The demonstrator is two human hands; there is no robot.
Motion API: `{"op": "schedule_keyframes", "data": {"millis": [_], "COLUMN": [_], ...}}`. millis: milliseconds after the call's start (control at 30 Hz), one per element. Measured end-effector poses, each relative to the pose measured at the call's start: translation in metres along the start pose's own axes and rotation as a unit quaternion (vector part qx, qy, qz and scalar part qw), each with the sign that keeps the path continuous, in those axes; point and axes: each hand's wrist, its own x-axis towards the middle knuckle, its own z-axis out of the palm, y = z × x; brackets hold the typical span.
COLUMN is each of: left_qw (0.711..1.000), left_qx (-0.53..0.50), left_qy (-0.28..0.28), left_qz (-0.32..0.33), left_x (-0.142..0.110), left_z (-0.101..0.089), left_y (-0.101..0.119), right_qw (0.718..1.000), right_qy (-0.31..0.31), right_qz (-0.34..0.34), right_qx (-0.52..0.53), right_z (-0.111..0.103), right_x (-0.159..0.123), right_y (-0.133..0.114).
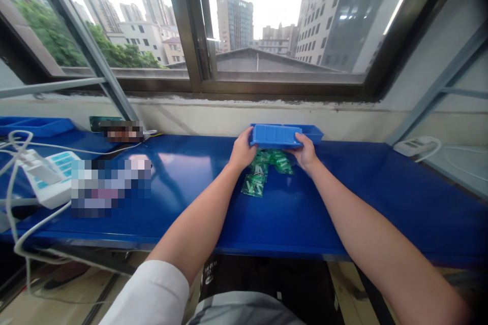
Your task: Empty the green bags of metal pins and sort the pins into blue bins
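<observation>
Both hands hold a blue plastic bin (275, 135) near the back edge of the table, tilted so that its ribbed underside or side faces me. My left hand (243, 149) grips its left end and my right hand (306, 153) its right end, fingers wrapped around the edges. Below the bin, several small clear-and-green packets (254, 184) lie in a loose pile on the blue tabletop; short pale pieces show inside some. The bin's inside is hidden from me. Behind it, partly covered, is another blue bin (315, 133) by the wall.
On the left stand a white power strip (55, 175) with cables and a blurred item (110, 188). Farther back are a blue tray (36, 125) and a dark object (99, 124). Another white power strip (414, 146) lies at right. Metal frame posts (114, 96) rise before the window.
</observation>
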Motion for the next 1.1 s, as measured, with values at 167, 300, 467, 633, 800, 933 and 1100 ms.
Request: {"op": "schedule_keyframes", "data": {"millis": [167, 300, 467, 633, 800, 933, 1100], "left_qw": [0.999, 0.992, 0.967, 0.924, 0.872, 0.854, 0.806], "left_qx": [-0.032, -0.058, -0.087, -0.049, 0.014, 0.004, -0.083], "left_qy": [0.034, 0.092, 0.165, 0.293, 0.369, 0.387, 0.427], "left_qz": [-0.005, -0.056, -0.175, -0.24, -0.321, -0.348, -0.4], "left_x": [-0.001, 0.0, 0.007, 0.016, 0.021, 0.023, 0.026], "left_z": [0.0, 0.001, -0.003, -0.02, -0.04, -0.049, -0.058], "left_y": [0.003, 0.007, 0.007, 0.0, -0.008, -0.013, -0.022], "right_qw": [1.0, 0.999, 0.996, 0.992, 0.989, 0.986, 0.978], "right_qy": [-0.013, -0.034, -0.044, -0.044, -0.053, -0.054, -0.056], "right_qz": [-0.023, -0.029, -0.021, -0.02, -0.028, -0.029, -0.035], "right_qx": [-0.007, -0.023, -0.079, -0.119, -0.132, -0.158, -0.2], "right_z": [0.004, 0.005, 0.002, -0.003, -0.007, -0.007, -0.005], "right_x": [-0.004, -0.005, -0.004, -0.003, 0.001, 0.0, -0.003], "right_y": [-0.002, -0.003, -0.005, -0.005, 0.0, 0.0, -0.004]}}
